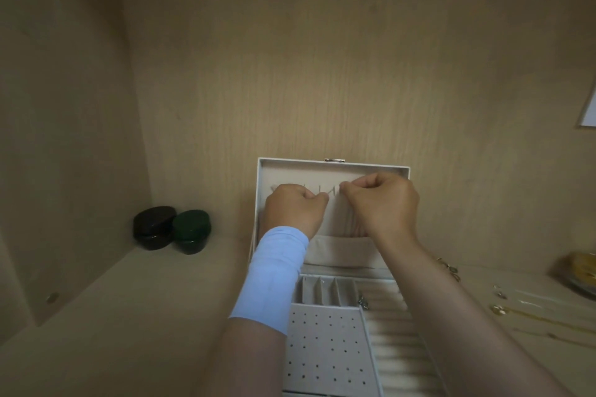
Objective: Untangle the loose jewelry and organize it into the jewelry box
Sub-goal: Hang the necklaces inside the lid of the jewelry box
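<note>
both hands, left hand (295,208) and right hand (382,203), pinch a thin chain (327,193) at the jewelry box (332,167) lid hooks; more loose jewelry (516,306) waits beside it, unsorted.

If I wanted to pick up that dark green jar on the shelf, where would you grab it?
Grip the green jar from above, around its round lid. The black jar touches its left side and the wall is close behind, so place fingers front and back, or front and right.

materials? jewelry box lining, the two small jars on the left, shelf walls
Jewelry box lining: looks like beige velvet or suede-type fabric, matte with no glare. Two jars: dark glass or glossy plastic, one black, one green, with sheen on the lids; can't tell which. Shelf walls: wood-grain laminate or veneer, with fine vertical grain, matte.
</note>
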### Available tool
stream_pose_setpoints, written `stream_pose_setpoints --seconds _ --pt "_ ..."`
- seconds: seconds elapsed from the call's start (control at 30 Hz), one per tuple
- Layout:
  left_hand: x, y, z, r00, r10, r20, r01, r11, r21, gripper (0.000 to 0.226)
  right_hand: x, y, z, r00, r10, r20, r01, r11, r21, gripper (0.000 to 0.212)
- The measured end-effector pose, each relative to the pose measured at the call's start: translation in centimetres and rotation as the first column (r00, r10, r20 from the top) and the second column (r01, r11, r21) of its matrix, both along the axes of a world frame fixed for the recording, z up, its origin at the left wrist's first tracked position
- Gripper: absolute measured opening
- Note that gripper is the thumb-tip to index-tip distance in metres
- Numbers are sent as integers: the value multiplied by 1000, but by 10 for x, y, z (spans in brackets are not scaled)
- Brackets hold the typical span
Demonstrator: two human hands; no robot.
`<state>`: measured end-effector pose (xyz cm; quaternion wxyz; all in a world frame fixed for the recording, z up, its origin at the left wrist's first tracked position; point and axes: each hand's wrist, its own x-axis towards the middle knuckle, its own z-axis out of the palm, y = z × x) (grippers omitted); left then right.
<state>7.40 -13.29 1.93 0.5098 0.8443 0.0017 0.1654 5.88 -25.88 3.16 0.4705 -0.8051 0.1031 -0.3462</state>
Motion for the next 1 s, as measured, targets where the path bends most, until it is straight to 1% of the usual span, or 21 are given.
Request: stream_pose_setpoints --seconds 0.07,0.13,0.23,0.3,0.37,0.43,0.53,0.63,0.73,0.8,0.87,0.93,1.0 --pt "0 2 2 995 -70 -72 70 998 2 32 -4 -3 -3 1000 7 -15 -7 999 -31 14" --pt "-1 5 4 964 -199 -176 198 980 -28 28 -8 -7 -7 997 58 -59 -63 995 -73 13" --pt "-4 11 8 870 -375 -320 390 921 -18 21 -15 -9 -16 960 192 -204 -216 971 -99 15" --pt "-9 12 12 814 -442 -376 479 878 5 18 -21 -10 -19 909 306 -282 -333 941 -53 18" --pt "-14 13 16 775 -475 -416 535 844 32 18 -30 -10 -18 832 439 -340 -444 893 69 20" --pt "-17 13 20 758 -484 -436 566 821 73 19 -36 -10 -18 732 566 -380 -529 823 207 21" --pt "-22 20 26 747 -487 -453 589 801 109 23 -36 -13 -18 619 692 -372 -592 722 359 14" --pt "-28 28 34 761 -473 -443 604 766 221 23 -36 -17 -19 549 738 -391 -643 673 366 14" --pt "-32 34 42 805 -453 -383 570 769 290 25 -38 -23 -19 491 751 -441 -688 645 333 11" --pt "-32 36 41 809 -446 -382 564 772 292 24 -39 -27 -17 489 741 -460 -696 650 306 13" --pt "-31 34 37 801 -444 -402 563 786 256 24 -40 -31 -11 524 722 -452 -689 671 273 13" --pt "-27 27 30 814 -421 -399 535 811 237 23 -41 -36 -4 592 676 -438 -675 713 188 13" --pt "-23 18 23 831 -413 -373 511 832 217 21 -41 -41 2 682 612 -400 -645 761 64 12"
